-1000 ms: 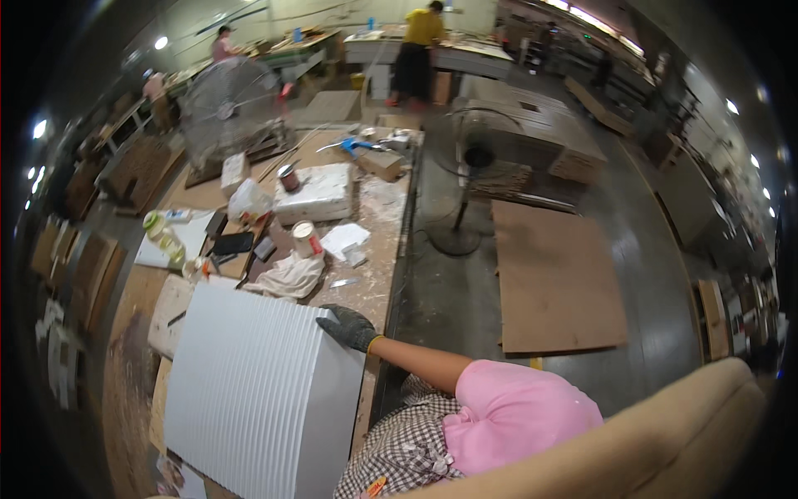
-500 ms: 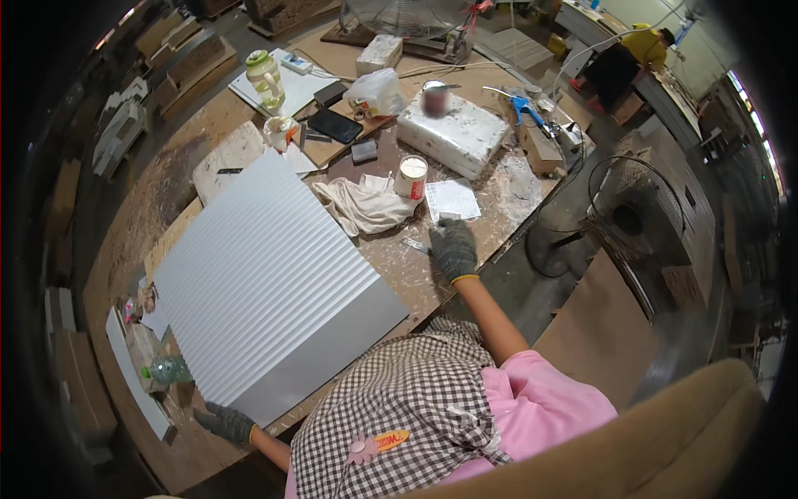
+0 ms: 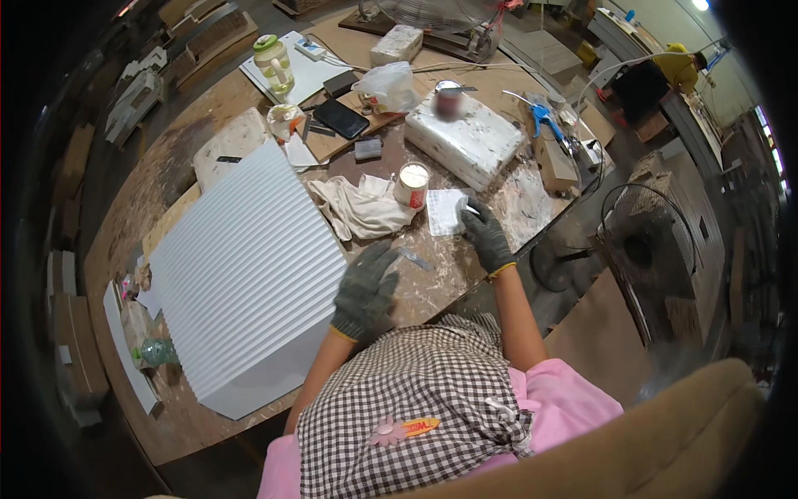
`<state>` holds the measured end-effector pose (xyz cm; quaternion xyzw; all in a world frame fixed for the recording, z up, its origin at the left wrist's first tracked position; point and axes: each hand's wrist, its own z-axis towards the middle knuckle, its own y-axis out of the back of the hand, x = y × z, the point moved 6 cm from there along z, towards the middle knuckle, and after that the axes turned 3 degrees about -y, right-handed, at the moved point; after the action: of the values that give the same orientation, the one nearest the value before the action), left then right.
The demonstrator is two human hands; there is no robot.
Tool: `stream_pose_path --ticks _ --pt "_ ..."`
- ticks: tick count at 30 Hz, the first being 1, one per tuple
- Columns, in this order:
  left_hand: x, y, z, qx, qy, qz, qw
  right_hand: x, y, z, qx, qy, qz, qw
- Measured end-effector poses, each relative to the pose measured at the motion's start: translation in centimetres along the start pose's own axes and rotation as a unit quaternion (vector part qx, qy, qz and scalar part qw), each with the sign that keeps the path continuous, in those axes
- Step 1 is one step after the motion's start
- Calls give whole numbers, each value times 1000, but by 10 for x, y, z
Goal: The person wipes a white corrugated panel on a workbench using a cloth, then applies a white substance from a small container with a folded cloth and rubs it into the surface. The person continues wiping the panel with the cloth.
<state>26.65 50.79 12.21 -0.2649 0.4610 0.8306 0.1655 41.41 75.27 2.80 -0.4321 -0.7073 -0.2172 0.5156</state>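
Observation:
My left hand point(image 3: 364, 293), in a dark grey-green glove, hovers by the right edge of a large white ribbed panel point(image 3: 249, 266), fingers stretched and apart, holding nothing I can see. A small flat metal piece point(image 3: 416, 259) lies just beyond its fingertips. My right hand point(image 3: 489, 239), gloved alike, is at the right edge of a white printed sheet point(image 3: 445, 212). Its fingers are closed, with a small whitish bit showing at the tips that I cannot make out. Left of the sheet stand an open tub of white paste point(image 3: 411, 185) and a crumpled cream cloth point(image 3: 359, 208).
Beyond sit a wrapped white block point(image 3: 465, 141) with a blurred red can point(image 3: 447, 101) on top, a blue-handled tool point(image 3: 545, 121), a black phone point(image 3: 341, 119) and a lidded jug point(image 3: 274, 66). A green plastic bottle point(image 3: 156, 353) lies at left. Another person point(image 3: 657, 87) works far right.
My left hand has come from the panel's near-left corner across to its right side. My right hand has shifted right to the sheet's edge. The view has turned slightly.

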Motion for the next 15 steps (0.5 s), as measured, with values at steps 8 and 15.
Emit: stream_pose_path --ticks 8,15 --pt "-11 -43 68 55 160 -108 980 44 -69 -45 244 -36 360 900" --pt "19 -27 46 -30 254 -174 951 18 -112 -36 329 -48 208 920"
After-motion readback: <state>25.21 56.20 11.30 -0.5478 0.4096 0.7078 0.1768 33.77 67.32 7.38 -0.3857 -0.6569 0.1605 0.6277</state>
